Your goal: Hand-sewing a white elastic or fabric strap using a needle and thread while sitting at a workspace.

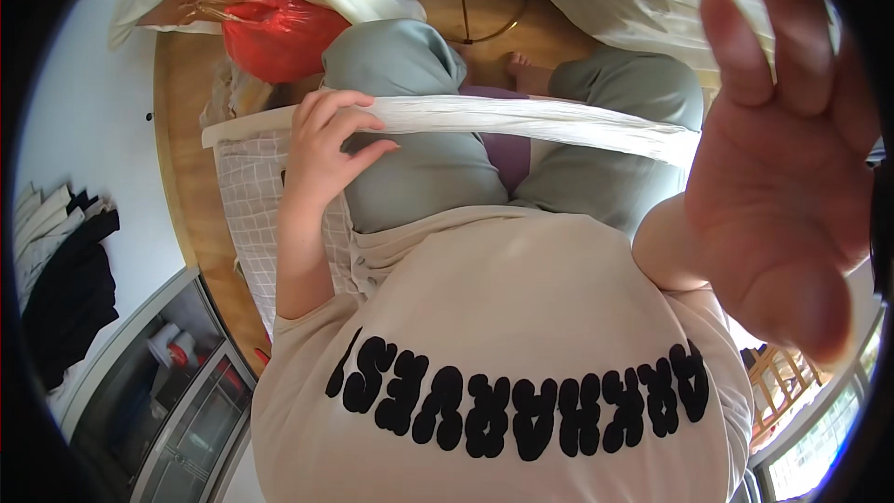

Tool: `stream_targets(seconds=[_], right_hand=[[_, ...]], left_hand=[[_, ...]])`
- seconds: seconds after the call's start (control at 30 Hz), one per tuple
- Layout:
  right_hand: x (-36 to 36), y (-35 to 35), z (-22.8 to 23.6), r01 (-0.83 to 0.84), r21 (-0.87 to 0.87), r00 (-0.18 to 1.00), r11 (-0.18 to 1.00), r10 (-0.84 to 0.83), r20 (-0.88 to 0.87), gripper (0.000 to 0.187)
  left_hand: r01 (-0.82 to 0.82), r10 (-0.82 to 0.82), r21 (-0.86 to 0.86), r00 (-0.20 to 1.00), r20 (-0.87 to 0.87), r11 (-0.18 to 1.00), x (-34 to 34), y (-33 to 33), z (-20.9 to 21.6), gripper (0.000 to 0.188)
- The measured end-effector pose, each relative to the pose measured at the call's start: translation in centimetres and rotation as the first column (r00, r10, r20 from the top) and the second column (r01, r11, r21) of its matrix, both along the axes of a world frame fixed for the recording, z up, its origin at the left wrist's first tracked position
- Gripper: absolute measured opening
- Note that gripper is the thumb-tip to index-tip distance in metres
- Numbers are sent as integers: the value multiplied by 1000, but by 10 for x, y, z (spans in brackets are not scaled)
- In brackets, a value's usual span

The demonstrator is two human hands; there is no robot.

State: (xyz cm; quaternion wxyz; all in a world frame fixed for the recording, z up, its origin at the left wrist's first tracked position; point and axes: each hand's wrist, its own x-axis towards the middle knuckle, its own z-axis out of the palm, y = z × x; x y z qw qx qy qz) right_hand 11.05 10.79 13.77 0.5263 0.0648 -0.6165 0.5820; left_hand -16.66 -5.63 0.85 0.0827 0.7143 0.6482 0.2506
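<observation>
A long, narrow strip of creased white cloth stretches across my lap from left to right, over both knees. My left hand rests on its left part, fingers bent over the cloth and the thumb held apart below; no firm grip shows. Raised very near the camera at the right, my right hand is blurred, palm in view and fingers spread, with nothing in it. Behind this hand the strip's right end is hidden. Under the cloth are my grey-green trousers.
A red plastic bag sits on the wooden floor at the far left. White drapery hangs ahead, near a thin gold metal leg. Checked cloth lies at my left, and a glass-fronted cabinet stands lower left.
</observation>
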Motion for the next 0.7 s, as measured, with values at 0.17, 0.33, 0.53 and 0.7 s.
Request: stream_targets(seconds=[0.17, 0.33, 0.53, 0.7], right_hand=[[-4, 0, -3, 76, 47, 992, 996, -80, 100, 69], [1, -11, -20, 302, -39, 872, 952, -260, 415, 70], [16, -23, -60, 267, -297, 828, 917, -61, 557, 50], [19, -27, -81, 245, -346, 684, 906, 91, 723, 36]], left_hand=[[-3, 3, 20, 999, -41, 1000, 7, 4, -2, 26], [-27, 29, 61, 999, -45, 998, 9, 6, -2, 21], [-32, 27, 52, 995, 93, 998, 4, 4, -1, 19], [-10, 8, 7, 978, 206, 1000, 1, 4, 3, 20]])
